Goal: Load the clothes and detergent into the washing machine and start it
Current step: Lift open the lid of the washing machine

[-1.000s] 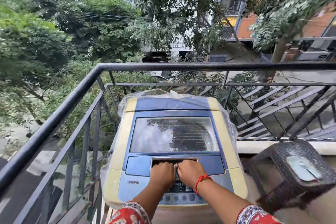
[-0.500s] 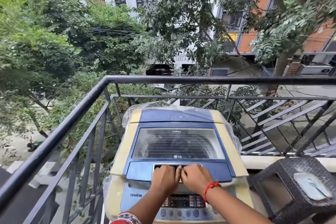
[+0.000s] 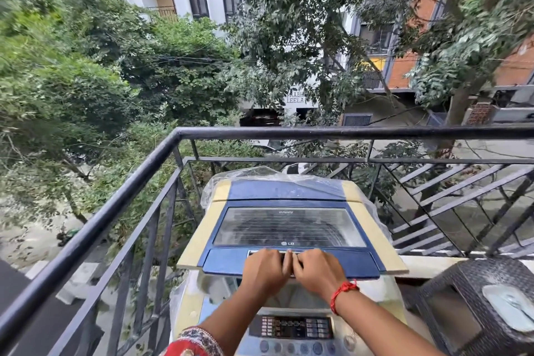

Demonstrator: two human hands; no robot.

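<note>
Blue lid (image 3: 289, 228), lower centre, is part-raised; our left hand (image 3: 264, 270) and right hand (image 3: 318, 270) grip its handle. Clothes, detergent, start remain.

Tight balcony corner, lid part-raised, gap open under its front edge.

Blue glass-paned lid (image 3: 289, 230) of the cream top-load washing machine (image 3: 187, 309) is lifted at the front, with both hands, left hand (image 3: 264, 270) and right hand (image 3: 318, 272), on its handle. Black metal balcony railing (image 3: 121, 199) hems in the left and the far side, close behind the lid. Dark woven wicker stool (image 3: 462, 298) stands just beside the machine on the right. Clear plastic cover (image 3: 260, 175) is bunched at the back. Free passage only from the near side, over the control panel (image 3: 291, 326).
</note>
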